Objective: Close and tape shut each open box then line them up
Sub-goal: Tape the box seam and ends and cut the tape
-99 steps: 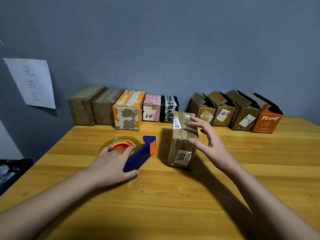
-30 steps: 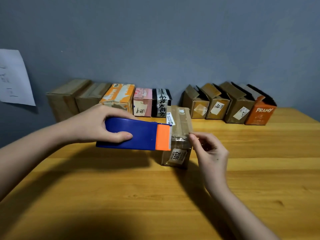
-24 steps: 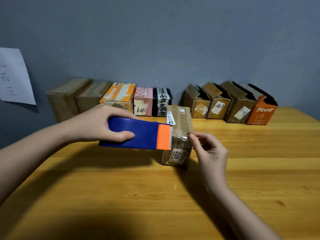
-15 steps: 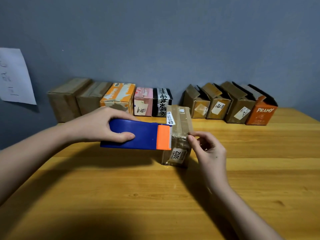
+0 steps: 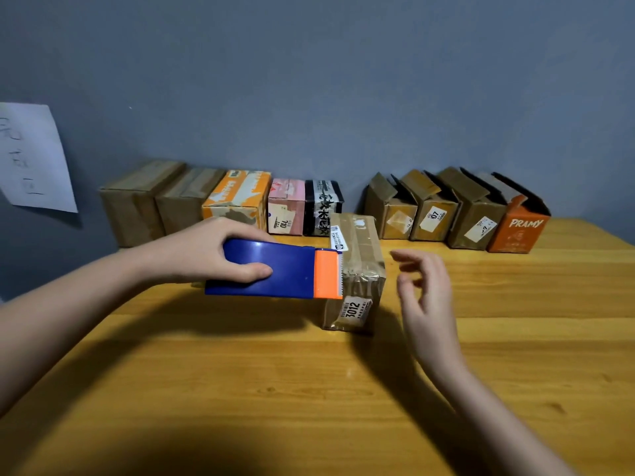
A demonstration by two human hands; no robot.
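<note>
Fingers of the left hand wrap the blue tape dispenser, its orange toothed end against the brown box labelled 3012. Just right of that box, the right hand hovers loosely spread, holding nothing. Mid-table, the box stands ahead of the closed row and the open-flapped row. Light, thin cardboard probably dents easily; steadying its side walls seems safest.

Both forearms bare, no sleeves, rings or watch.
</note>
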